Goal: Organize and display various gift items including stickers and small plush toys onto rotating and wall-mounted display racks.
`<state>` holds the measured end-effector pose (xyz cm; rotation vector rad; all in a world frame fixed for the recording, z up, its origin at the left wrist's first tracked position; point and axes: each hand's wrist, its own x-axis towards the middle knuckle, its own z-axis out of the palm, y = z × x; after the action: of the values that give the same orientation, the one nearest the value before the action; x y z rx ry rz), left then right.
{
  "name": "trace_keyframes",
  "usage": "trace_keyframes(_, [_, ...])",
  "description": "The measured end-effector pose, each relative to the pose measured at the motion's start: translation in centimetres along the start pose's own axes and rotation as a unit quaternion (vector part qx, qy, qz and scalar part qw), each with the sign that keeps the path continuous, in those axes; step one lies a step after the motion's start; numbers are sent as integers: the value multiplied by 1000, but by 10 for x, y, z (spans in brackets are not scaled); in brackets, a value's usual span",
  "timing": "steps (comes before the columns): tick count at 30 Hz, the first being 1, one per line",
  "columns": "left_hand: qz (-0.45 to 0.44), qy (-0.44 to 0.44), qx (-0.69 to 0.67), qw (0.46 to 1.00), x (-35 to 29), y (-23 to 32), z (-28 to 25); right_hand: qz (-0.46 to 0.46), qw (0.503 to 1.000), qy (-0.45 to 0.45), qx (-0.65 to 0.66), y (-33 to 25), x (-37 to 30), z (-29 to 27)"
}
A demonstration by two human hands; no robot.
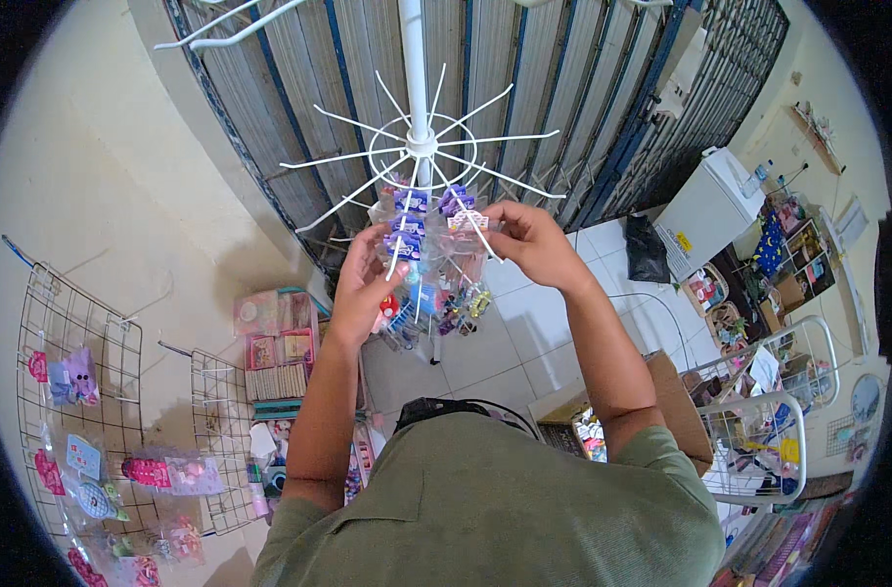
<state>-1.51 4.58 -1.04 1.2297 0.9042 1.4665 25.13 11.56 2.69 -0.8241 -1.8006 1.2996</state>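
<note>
In front of me stands a white display rack (422, 145) with spokes fanning out from its centre pole. Small clear packets with purple header cards (404, 243) hang in a row on one near spoke. My left hand (361, 289) is closed around the side of the front packets there. On the spoke to the right hangs a packet with a pink and white header card (468, 221). My right hand (536, 243) pinches that packet's edge near the spoke's tip. Below, more small bagged trinkets (463, 311) hang in a cluster, partly hidden by the upper packets.
Behind the rack is a folding metal gate (505, 88). Wire grids (84, 342) with bagged goods lean at the left, near a pink organizer (282, 342). At the right are a small white fridge (715, 201), a black bag (646, 249), a cardboard box (676, 401) and a white wire cart (759, 421).
</note>
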Motion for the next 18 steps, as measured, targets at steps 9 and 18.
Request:
trace_keyframes(9, [44,21,27,998,-10,-3,-1,-17,995,101,-13,-2,-22,7])
trace_keyframes(18, [177,116,192,958,-12,11,9,-134,950,234,-159,-23,-17,32])
